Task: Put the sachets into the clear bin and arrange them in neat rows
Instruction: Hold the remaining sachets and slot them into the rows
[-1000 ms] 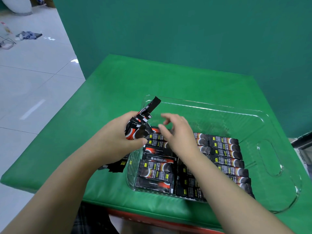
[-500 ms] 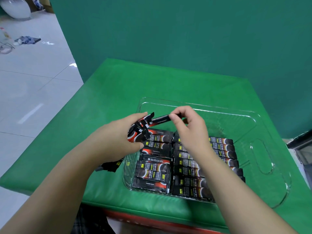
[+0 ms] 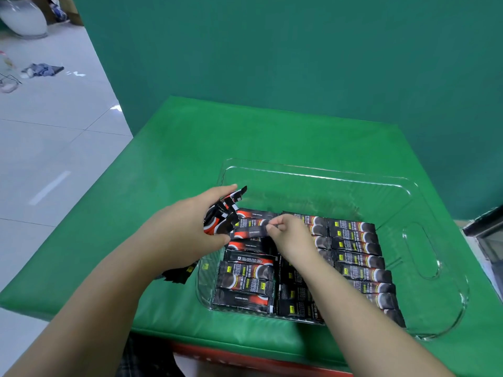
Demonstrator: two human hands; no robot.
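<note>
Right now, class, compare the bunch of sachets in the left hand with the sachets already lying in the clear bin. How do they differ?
The bunch of sachets is gripped in the left hand above the bin's left edge; the binned sachets lie on the clear bin floor.
The bunch fans out unevenly at angles; the binned sachets lie flat in parallel rows.
Both show the same black packaging with red and white markings.

The sachets (image 3: 351, 238) in the bin (image 3: 321, 172) are black with a red-orange curved band, a grey arc, small yellow labels and white print. The bin is clear and colourless. The table cover (image 3: 217, 137) is bright green. The wall (image 3: 272, 50) is dark teal green. The floor (image 3: 54, 131) has pale grey-white tiles.
</note>
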